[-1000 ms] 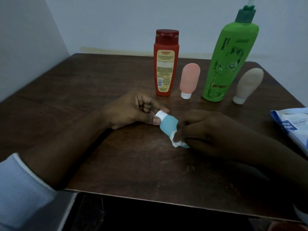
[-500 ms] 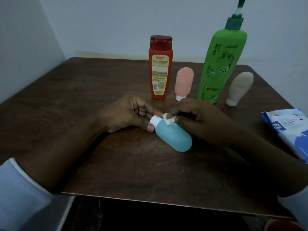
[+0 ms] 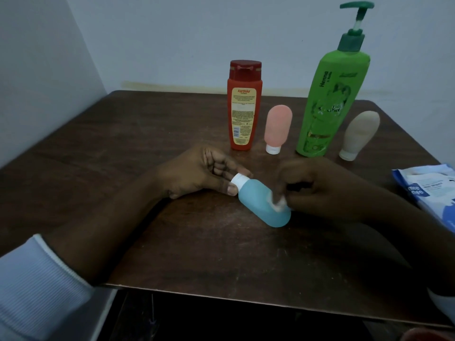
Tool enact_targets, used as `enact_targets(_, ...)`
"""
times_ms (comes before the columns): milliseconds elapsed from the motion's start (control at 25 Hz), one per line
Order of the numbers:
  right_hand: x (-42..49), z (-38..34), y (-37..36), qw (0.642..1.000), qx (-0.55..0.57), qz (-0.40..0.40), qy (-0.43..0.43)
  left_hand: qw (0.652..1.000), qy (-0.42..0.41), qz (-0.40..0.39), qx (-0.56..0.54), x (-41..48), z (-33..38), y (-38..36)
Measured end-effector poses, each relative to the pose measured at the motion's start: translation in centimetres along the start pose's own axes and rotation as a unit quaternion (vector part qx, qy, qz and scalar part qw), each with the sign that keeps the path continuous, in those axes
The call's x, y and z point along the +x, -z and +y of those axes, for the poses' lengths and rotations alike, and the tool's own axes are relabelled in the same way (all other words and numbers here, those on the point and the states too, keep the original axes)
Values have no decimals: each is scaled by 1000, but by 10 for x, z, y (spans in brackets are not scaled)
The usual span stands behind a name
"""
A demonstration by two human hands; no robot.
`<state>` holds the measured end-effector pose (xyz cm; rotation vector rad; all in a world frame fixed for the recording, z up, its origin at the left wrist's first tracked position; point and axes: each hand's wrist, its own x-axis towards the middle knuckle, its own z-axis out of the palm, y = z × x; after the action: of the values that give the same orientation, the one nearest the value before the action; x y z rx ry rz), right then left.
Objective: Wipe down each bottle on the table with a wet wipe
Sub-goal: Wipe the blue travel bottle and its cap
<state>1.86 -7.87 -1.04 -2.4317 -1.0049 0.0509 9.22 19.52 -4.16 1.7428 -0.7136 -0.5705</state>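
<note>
Mostly hidden wet wipe (image 3: 279, 202), blurred right hand (image 3: 317, 185), blue bottle (image 3: 258, 200), pack (image 3: 428, 190) cropped

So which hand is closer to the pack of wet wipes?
Right. The right hand, pressing a wipe on the blue bottle, is just left of the pack; the left hand pinches the bottle's cap, farther left.

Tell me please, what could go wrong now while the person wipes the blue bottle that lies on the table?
1. The left hand pinches only the white cap of the blue bottle, so the lying bottle may roll or twist under the wet wipe.
2. The right hand works just in front of the tall green pump bottle and the pink bottle standing on its cap; a wide stroke might knock them over.
</note>
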Motion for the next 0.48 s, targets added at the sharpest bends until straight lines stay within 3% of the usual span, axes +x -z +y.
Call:
enact_targets(80, -12, -1, 5, 998, 21, -60, -21, 1000, 4, 10, 2, -1, 2, -1)
enact_targets(120, -13, -1, 3, 999, 28, -27, -11, 1000, 5, 18, 5, -1, 3, -2)
enact_targets(240, -6, -6, -4, 984, 22, 173, 44, 998, 10, 45, 38, -3, 12, -9)
enact_targets(320, 0, -10, -10, 972, 7, 227, 54, 996, 8, 55, 68, -2, 14, -13)
enact_targets(480, 8, -15, -23, 986, -59, 154, 28, 995, 18, 60, 76, 1, 10, -14)
